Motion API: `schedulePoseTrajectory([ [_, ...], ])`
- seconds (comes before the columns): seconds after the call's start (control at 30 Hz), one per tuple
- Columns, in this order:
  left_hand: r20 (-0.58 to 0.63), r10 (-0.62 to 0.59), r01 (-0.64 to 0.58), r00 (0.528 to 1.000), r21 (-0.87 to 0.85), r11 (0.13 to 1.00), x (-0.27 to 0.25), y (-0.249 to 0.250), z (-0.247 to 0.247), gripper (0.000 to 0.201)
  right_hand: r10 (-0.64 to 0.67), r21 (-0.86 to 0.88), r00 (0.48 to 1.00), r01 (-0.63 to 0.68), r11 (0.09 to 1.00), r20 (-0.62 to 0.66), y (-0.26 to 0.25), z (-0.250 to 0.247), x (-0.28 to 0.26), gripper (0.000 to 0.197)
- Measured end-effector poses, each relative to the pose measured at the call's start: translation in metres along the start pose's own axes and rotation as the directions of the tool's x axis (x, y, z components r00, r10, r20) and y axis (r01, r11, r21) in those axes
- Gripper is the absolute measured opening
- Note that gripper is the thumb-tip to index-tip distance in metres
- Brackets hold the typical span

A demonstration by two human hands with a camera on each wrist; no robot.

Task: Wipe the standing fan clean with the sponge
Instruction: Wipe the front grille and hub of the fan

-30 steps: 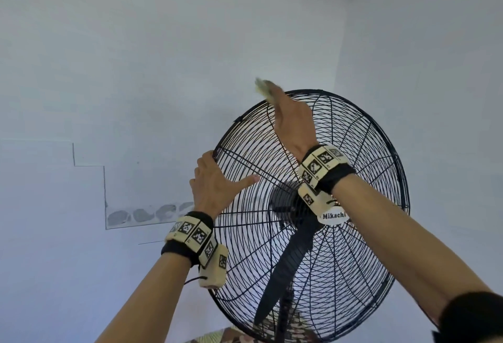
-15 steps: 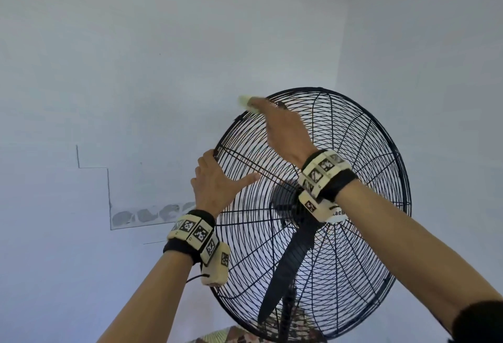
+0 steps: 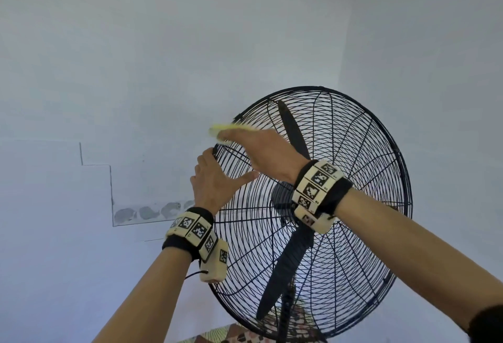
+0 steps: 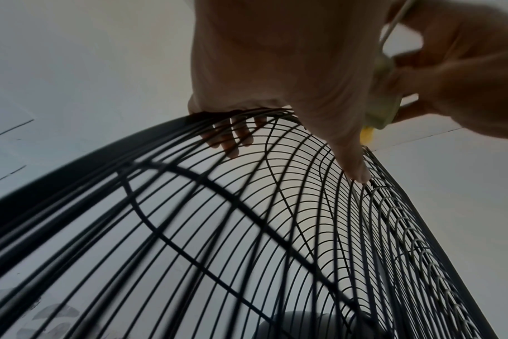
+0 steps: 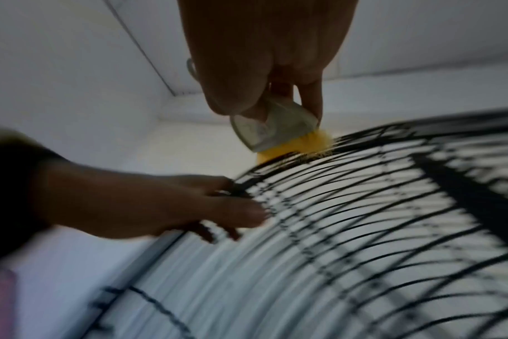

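Standing fan: its black wire cage stands in front of you in the corner of pale walls. Your right hand pinches the yellow-green sponge against the cage's upper-left rim. Your left hand grips that rim just below, fingers curled through the wires, thumb stretched across the grille. The right wrist view is blurred.

No readable text

The wrist bands carry only black-and-white square code markers; no words, brands or numbers can be read.
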State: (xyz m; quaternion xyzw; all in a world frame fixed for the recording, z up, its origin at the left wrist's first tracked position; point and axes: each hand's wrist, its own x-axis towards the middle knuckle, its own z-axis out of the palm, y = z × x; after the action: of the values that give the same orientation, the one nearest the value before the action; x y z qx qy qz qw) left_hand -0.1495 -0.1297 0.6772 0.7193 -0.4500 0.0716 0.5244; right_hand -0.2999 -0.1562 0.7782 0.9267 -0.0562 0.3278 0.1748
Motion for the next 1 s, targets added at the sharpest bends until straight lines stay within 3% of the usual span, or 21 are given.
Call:
schedulePoseTrajectory([
  [0.07, -0.005, 0.004, -0.004, 1.000, -0.005, 1.000, -0.001, -0.001, 0.000, 0.128, -0.046, 0.023, 0.999, 0.047, 0.999, -0.014, -0.002, 0.006, -0.003, 0.074],
  [0.13, -0.001, 0.002, -0.002, 1.000, -0.004, 1.000, -0.002, -0.001, -0.001, 0.133, 0.115, 0.056, 0.981, -0.107, 0.993, -0.158, 0.014, 0.000, -0.001, 0.068],
  [0.2, 0.000, -0.004, 0.004, 1.000, -0.001, 1.000, -0.002, -0.003, -0.001, 0.137, 0.327, 0.084, 0.890, -0.318, 0.945, -0.318, 0.030, -0.011, 0.000, 0.063],
  [0.23, 0.001, -0.006, 0.006, 1.000, -0.002, 1.000, -0.002, -0.002, -0.001, 0.138, 0.375, 0.071, 0.853, -0.377, 0.924, -0.364, 0.036, -0.014, -0.003, 0.062],
  [0.27, 0.002, -0.007, 0.007, 1.000, -0.002, 1.000, -0.002, -0.002, 0.000, 0.138, 0.379, 0.039, 0.851, -0.393, 0.919, -0.364, 0.040, -0.015, -0.006, 0.060],
  [0.33, -0.005, -0.002, 0.002, 1.000, 0.009, 1.000, -0.003, 0.000, 0.001, 0.135, 0.316, 0.007, 0.919, -0.324, 0.946, -0.235, 0.031, -0.011, -0.012, 0.055],
  [0.43, -0.024, 0.014, -0.013, 1.000, 0.021, 1.000, -0.002, 0.002, 0.003, 0.116, 0.083, 0.021, 0.997, -0.083, 0.996, 0.002, -0.005, 0.009, -0.026, 0.049],
  [0.5, -0.025, 0.019, -0.019, 1.000, 0.017, 1.000, -0.002, -0.001, 0.002, 0.116, 0.062, 0.036, 0.996, -0.060, 0.998, -0.065, -0.006, 0.012, -0.026, 0.046],
  [0.53, -0.021, 0.020, -0.019, 1.000, 0.017, 1.000, -0.002, -0.003, 0.001, 0.123, 0.141, 0.067, 0.978, -0.132, 0.989, -0.156, 0.005, 0.011, -0.023, 0.041],
  [0.6, -0.022, 0.019, -0.019, 1.000, 0.010, 1.000, -0.003, -0.005, 0.001, 0.133, 0.310, 0.124, 0.874, -0.284, 0.951, -0.375, 0.035, 0.002, -0.015, 0.028],
  [0.63, -0.024, 0.020, -0.020, 1.000, 0.006, 1.000, -0.003, -0.005, 0.001, 0.134, 0.357, 0.134, 0.816, -0.334, 0.933, -0.454, 0.048, -0.001, -0.014, 0.024],
  [0.67, -0.022, 0.017, -0.017, 1.000, 0.003, 1.000, -0.003, -0.006, 0.002, 0.134, 0.368, 0.130, 0.792, -0.350, 0.928, -0.488, 0.056, -0.002, -0.015, 0.024],
  [0.73, -0.017, 0.015, -0.015, 1.000, 0.005, 1.000, -0.001, -0.004, 0.003, 0.134, 0.316, 0.137, 0.859, -0.285, 0.949, -0.402, 0.052, 0.004, -0.022, 0.024],
  [0.8, -0.015, 0.014, -0.014, 1.000, 0.010, 1.000, 0.000, -0.002, 0.003, 0.132, 0.194, 0.177, 0.959, -0.159, 0.971, -0.205, 0.030, 0.013, -0.032, 0.023],
  [0.87, -0.011, 0.017, -0.017, 1.000, 0.004, 1.000, 0.000, -0.002, 0.003, 0.129, 0.102, 0.197, 0.986, -0.075, 0.978, -0.132, 0.020, 0.017, -0.037, 0.021],
  [0.93, -0.013, 0.018, -0.019, 1.000, -0.007, 1.000, -0.001, -0.004, 0.001, 0.131, 0.196, 0.208, 0.943, -0.142, 0.968, -0.269, 0.030, 0.010, -0.030, 0.021],
  [1.0, -0.015, 0.017, -0.018, 1.000, -0.008, 1.000, -0.002, -0.005, 0.000, 0.134, 0.381, 0.270, 0.804, -0.283, 0.921, -0.457, 0.050, -0.003, -0.022, 0.020],
])
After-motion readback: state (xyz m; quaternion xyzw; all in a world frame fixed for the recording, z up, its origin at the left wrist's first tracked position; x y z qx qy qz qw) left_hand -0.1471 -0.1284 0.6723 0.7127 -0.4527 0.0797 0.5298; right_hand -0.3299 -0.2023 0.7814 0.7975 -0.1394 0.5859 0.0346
